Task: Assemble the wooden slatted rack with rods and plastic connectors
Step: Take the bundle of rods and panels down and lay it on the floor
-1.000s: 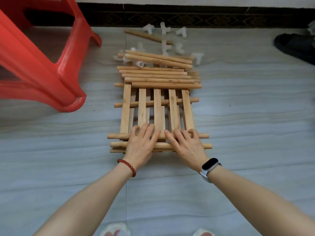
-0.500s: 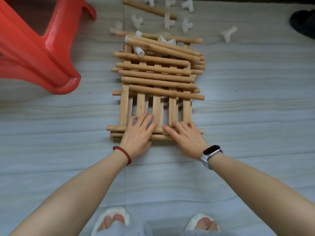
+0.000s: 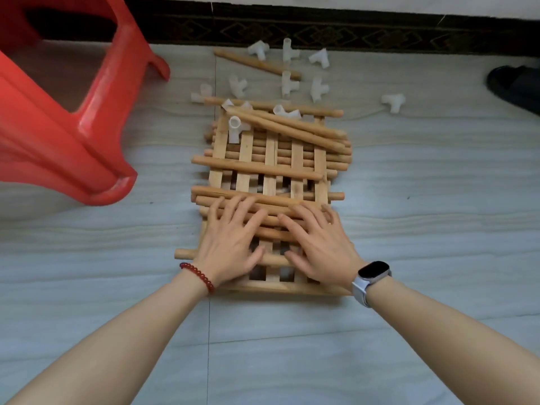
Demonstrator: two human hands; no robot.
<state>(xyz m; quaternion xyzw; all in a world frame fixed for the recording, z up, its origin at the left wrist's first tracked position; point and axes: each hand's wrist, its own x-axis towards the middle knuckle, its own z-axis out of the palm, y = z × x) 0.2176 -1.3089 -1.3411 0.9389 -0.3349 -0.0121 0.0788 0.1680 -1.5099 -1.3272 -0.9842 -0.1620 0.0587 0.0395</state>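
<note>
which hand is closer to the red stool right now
Left. The left hand lies flat on the rods, on the red stool's side; the right hand lies beside it, farther from the stool.

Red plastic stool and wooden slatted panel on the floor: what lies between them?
Nothing. In the head view, only bare grey floor tile separates the red plastic stool from the wooden slatted panel; the white plastic connectors lie farther away, beyond the panel.

Pale-tan wooden rods [image 3: 257,168], white plastic connectors [image 3: 292,83], red stool [image 3: 73,135], grey streaked floor [image 3: 438,214].
</note>
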